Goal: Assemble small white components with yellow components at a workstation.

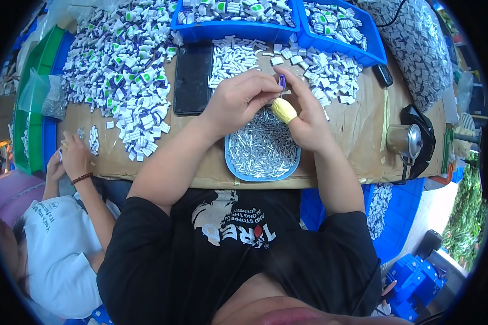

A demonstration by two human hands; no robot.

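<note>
Above a blue tray (pixel 235 172) heaped with thin silver metal pins (pixel 263 146), my two hands meet. My right hand (pixel 309 122) has a yellow cover (pixel 283 110) on its thumb and holds a small purple plastic piece (pixel 282 82) between thumb and index finger. Fingers pinched together, my left hand (pixel 238 100) comes against that piece from the left; what lies between its fingertips is too small to make out. Just beyond my hands are piles of small white tubular parts (pixel 233 60) and white block-shaped parts (pixel 336 73).
A black phone (pixel 192 78) lies left of my hands. Further left spreads a large pile of white, purple and green parts (pixel 119 70). Blue bins (pixel 236 31) line the back. At right stand a metal mug (pixel 404 140) and a bulging clear bag (pixel 417 54). A co-worker's hands (pixel 73 157) work at far left.
</note>
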